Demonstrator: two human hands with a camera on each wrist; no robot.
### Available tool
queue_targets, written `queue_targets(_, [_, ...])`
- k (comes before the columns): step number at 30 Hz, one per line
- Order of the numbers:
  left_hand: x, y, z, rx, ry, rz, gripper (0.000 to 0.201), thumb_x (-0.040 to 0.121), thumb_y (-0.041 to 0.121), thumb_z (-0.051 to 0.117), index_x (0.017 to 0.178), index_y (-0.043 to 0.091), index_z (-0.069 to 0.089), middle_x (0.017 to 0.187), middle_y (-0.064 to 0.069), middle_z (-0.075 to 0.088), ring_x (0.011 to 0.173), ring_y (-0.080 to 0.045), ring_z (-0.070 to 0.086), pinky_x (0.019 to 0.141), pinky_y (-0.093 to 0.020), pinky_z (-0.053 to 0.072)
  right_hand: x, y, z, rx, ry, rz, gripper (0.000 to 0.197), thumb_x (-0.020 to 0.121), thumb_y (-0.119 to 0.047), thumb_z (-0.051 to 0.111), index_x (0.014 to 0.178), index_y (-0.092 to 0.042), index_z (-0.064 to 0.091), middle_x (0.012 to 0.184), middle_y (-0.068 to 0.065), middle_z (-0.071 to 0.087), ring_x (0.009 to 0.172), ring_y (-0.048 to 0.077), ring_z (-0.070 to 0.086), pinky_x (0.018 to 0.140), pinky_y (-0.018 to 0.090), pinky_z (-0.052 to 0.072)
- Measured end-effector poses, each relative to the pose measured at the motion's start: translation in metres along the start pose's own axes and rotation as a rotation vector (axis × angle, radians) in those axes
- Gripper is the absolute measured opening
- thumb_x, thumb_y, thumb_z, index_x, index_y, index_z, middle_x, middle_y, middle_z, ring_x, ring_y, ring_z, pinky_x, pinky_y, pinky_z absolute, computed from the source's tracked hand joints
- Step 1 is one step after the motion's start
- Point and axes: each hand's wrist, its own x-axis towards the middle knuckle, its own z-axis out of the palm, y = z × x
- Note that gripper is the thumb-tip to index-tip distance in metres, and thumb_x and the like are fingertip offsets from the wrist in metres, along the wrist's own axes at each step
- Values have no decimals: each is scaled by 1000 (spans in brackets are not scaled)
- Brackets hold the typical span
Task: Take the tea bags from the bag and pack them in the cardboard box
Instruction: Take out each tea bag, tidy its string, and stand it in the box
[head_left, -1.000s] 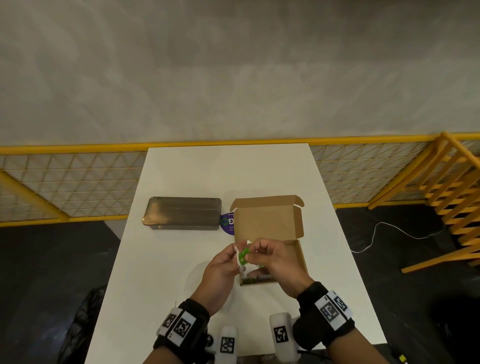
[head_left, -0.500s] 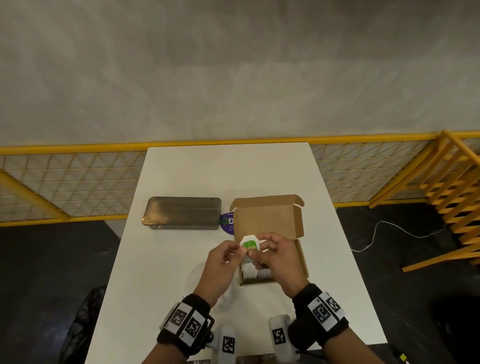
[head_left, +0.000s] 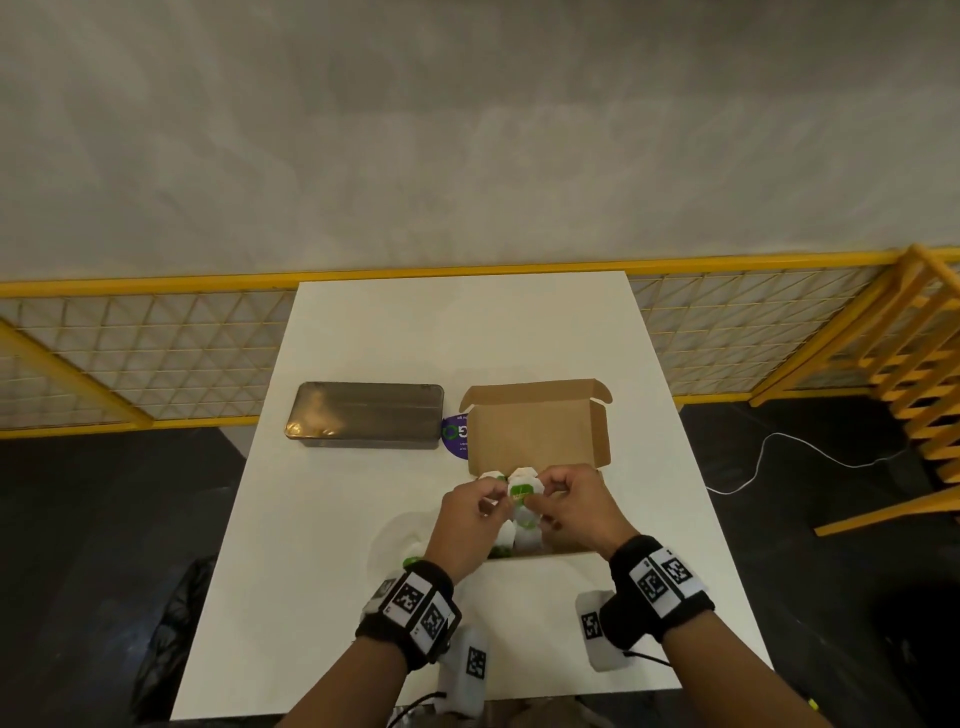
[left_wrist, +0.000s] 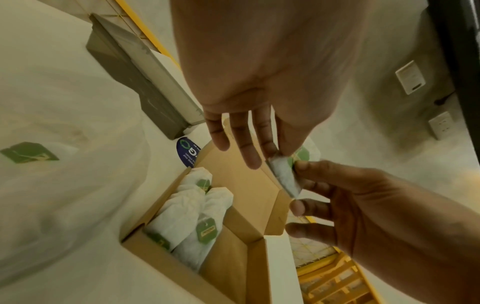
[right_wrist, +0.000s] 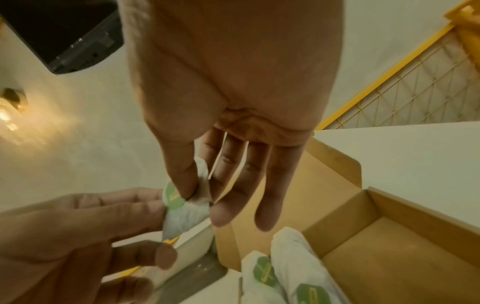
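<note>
Both hands hold one white tea bag (head_left: 522, 488) with a green tag above the open cardboard box (head_left: 535, 431). My left hand (head_left: 485, 501) pinches its left side; in the left wrist view the tea bag (left_wrist: 284, 176) sits between thumb and forefinger. My right hand (head_left: 550, 496) pinches the right side, thumb on the tea bag (right_wrist: 187, 209). Several tea bags (left_wrist: 192, 211) lie side by side in the box's left part; its right part (right_wrist: 389, 246) is bare. The clear plastic bag (left_wrist: 52, 174) lies left of the box, with a green tag (left_wrist: 28, 152) showing inside.
A grey metal tin (head_left: 363, 415) lies on the white table (head_left: 467, 332) behind and left of the box. A purple round sticker (head_left: 454, 436) peeks out between tin and box lid. Yellow mesh railing (head_left: 156, 353) runs behind the table; a yellow rack (head_left: 924, 374) stands at right.
Both hands carried the tea bag a little farther away and to the right, over the box's back part. The bag turned so its green tag faces up.
</note>
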Motion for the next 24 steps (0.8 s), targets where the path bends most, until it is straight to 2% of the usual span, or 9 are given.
queue_targets(2, [3,-5,3,62,-12,-35,17,90,11,63,104,18,70,97,3,70,84,-16,64,73,-16,50,10,11,-9,-74,55,24,15,81,-17,77,71,-24,71,71,0,71,60,15,63,60,32,55])
queue_targets(6, [4,-29,3,340,-152,-181,27,91,18,59,117,16,63,118,-2,62,104,-22,62,95,-33,48,27,33,-21,-286,176,138,20,81,-30,73,63,-33,63,70,-9,67,69,16,63,69,30,51])
queue_targets(9, [-3,-41,12,551,-367,-157,32,94,26,54,124,17,61,125,-4,60,118,-24,55,101,-30,41,33,44,-11,-396,-19,208,27,84,-24,69,60,-29,57,66,-8,62,66,17,60,62,28,48])
queue_targets(11, [-9,-45,22,588,-449,-199,40,95,30,52,133,18,52,135,-4,54,125,-23,49,106,-31,36,37,52,0,-508,-180,245,29,87,-19,66,61,-26,54,67,-3,58,67,20,59,64,33,54])
queue_targets(14, [-15,-52,32,615,-496,-268,52,95,35,53,142,18,39,144,-6,46,131,-24,43,110,-35,35,42,62,14,-566,-224,267,9,87,-17,65,80,-11,66,74,3,59,70,21,57,70,35,55])
queue_targets(16, [-18,-53,35,617,-524,-271,54,95,35,53,143,17,36,146,-6,43,133,-24,40,111,-36,34,43,66,20,-569,-191,279,13,88,-18,63,93,-7,68,80,4,60,71,20,58,64,32,53])
queue_targets(19, [-22,-53,35,597,-518,-265,52,96,33,52,143,15,38,146,-5,43,133,-23,40,111,-35,34,44,70,23,-669,-147,287,14,90,-26,60,87,-14,67,79,1,61,68,17,57,53,23,43])
queue_targets(22, [-23,-55,33,582,-502,-259,51,96,34,51,142,15,39,146,-4,42,133,-22,41,111,-35,35,45,69,27,-713,-65,295,18,88,-30,60,87,-15,70,86,3,68,77,18,62,64,27,52])
queue_targets(24, [-22,-56,32,578,-495,-254,50,96,34,51,141,15,40,146,-4,42,132,-21,41,111,-34,34,45,68,30,-725,-20,305,18,89,-28,59,89,-15,70,89,4,67,78,19,61,65,26,49])
